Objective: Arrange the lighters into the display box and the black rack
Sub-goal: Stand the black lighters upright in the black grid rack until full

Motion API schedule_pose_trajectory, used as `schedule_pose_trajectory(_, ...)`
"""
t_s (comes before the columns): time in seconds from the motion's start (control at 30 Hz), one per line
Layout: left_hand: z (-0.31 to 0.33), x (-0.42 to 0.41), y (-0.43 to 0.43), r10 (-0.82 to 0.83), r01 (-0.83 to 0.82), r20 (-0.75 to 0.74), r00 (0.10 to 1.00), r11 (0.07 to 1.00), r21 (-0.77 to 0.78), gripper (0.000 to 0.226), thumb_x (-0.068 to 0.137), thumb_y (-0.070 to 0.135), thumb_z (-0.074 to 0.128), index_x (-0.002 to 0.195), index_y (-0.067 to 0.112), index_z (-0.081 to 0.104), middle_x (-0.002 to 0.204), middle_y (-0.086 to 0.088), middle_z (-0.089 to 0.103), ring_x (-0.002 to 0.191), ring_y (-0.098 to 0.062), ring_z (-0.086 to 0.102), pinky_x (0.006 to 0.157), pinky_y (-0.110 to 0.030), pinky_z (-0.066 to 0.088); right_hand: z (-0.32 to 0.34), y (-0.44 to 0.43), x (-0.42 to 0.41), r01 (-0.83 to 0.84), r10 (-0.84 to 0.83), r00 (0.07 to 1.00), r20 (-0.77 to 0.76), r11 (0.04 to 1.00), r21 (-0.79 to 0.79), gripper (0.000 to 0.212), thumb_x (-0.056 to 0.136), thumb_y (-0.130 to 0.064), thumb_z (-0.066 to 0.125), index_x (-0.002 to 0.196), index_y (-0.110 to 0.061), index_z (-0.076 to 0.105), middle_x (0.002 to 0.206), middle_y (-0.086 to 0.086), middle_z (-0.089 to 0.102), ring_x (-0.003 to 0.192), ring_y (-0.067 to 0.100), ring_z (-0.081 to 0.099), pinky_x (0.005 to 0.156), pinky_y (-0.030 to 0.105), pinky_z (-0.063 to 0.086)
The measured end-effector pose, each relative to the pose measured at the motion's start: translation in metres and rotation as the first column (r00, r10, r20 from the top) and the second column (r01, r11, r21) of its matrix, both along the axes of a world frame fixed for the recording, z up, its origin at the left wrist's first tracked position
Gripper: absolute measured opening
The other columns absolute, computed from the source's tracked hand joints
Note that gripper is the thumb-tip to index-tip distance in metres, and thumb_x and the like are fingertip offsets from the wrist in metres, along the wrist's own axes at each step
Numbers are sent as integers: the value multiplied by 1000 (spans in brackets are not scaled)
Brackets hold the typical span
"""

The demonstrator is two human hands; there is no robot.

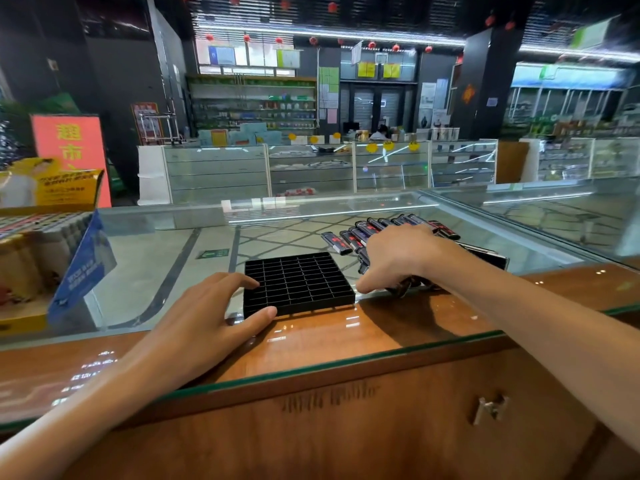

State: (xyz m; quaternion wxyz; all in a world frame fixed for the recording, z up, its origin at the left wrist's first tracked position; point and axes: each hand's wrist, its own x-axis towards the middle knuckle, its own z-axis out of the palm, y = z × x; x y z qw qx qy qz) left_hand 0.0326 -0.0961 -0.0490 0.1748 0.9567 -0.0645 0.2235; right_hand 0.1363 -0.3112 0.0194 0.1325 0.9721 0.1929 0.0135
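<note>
I have clear passage over the glass counter (156, 271) between display box (20, 322) and black rack (298, 280); loose lighters (349, 239) obstruct the rack's right side.

Glossy glass counter (145, 258), matt plastic rack (298, 282)

Both forearms reach forward. The left hand (207, 317) lies flat, fingers spread. The right hand (398, 258) arches palm-down, fingers curled round lighters (403, 288).
</note>
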Motion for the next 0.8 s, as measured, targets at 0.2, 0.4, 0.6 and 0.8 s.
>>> schedule_pose_trajectory(0.2, 0, 0, 1, 9, -9, -3, 1000, 1000, 11, 78, 60, 75, 35, 122, 30, 52, 125, 9, 56, 105, 1, 45, 86, -15, 32, -3, 0, 1, -40, 40, 999, 18, 999, -6, 33, 85, -33, 58, 63, -16, 42, 66, -2, 42, 58, 14, 36, 70, 34, 35)
schedule_pose_trajectory(0.4, 4, -1, 3, -14, 15, -37, 999, 1000, 4, 76, 60, 75, 36, 121, 32, 52, 124, 9, 56, 102, 1, 45, 84, -16, 33, -4, 6, 4, -62, 62, 998, 14, 998, -19, 28, 88, -28, 55, 65, -15, 44, 67, -2, 43, 59, 14, 37, 62, 33, 34)
schedule_pose_trajectory(0.6, 7, -2, 3, -22, 21, -66, 998, 1000, -13, 73, 63, 70, 41, 123, 30, 52, 126, 8, 55, 112, -5, 49, 89, -18, 34, 3, 16, 9, -87, 77, 993, -85, 989, -120, 31, 93, -26, 46, 64, -14, 41, 66, 1, 41, 57, 15, 38, 63, 32, 38)
schedule_pose_trajectory(0.8, 6, -2, 6, -40, 38, -78, 996, 999, -20, 71, 65, 68, 43, 126, 32, 49, 130, 9, 53, 112, -1, 45, 89, -16, 33, 1, 12, 10, -95, 97, 995, -32, 995, 37, 38, 97, -30, 45, 64, -12, 41, 65, 1, 41, 60, 16, 39, 64, 31, 35)
